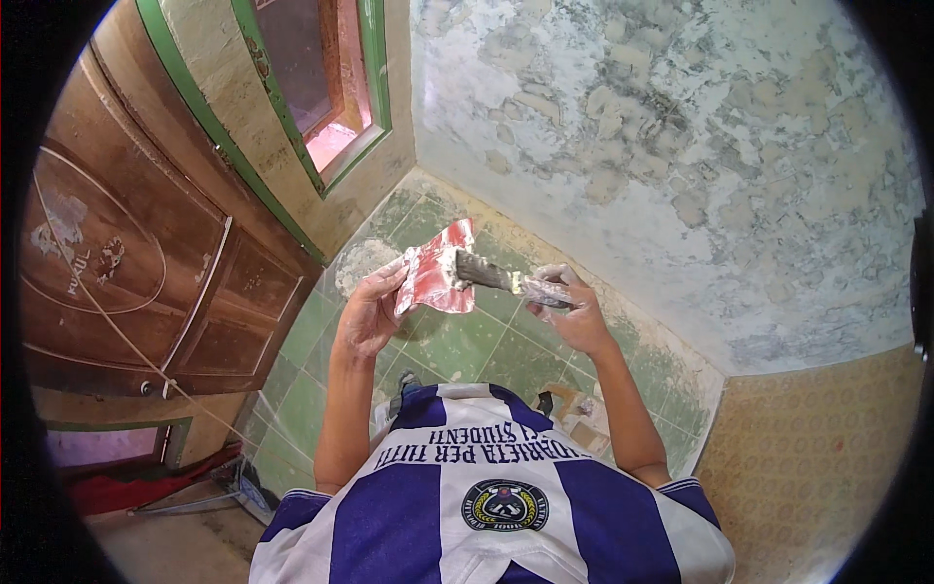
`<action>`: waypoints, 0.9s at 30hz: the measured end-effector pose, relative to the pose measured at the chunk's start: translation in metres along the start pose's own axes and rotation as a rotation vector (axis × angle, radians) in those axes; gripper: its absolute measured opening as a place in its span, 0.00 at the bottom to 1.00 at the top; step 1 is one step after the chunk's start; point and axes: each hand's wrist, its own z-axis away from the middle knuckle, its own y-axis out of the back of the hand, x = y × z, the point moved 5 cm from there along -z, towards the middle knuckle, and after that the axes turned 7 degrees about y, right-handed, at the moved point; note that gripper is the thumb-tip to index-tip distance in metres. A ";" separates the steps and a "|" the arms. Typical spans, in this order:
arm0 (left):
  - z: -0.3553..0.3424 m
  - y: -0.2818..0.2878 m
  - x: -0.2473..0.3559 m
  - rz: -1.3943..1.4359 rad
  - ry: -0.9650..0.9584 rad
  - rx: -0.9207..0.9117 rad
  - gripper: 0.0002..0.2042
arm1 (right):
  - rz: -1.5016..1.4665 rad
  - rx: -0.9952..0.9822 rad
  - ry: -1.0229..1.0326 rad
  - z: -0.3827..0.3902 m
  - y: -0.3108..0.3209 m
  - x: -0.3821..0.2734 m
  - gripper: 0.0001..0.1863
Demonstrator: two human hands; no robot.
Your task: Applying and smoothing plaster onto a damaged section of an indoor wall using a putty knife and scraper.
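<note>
My left hand (368,316) is closed on the edge of a bent red and white sheet (433,287), which looks like plastic or foil. White paste sits on the sheet's right part. In my right hand (578,316) is the handle of a putty knife (491,273), held level. Its dark blade reaches left, and the blade's end touches the sheet and paste. White smears mark the fingers of both hands. The hands are in front of my chest, above the floor.
A patched, peeling wall (662,185) rises at the right, and patterned brown covering (817,457) lies lower right. Green tiles (448,346) cover the floor, with rubble-like litter (584,428) near my feet. To the left are a brown wooden door (126,234) and a green-framed window (326,88).
</note>
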 end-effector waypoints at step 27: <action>0.004 0.010 0.019 -0.234 -0.071 0.208 0.21 | -0.171 0.254 -0.333 0.023 0.028 0.014 0.11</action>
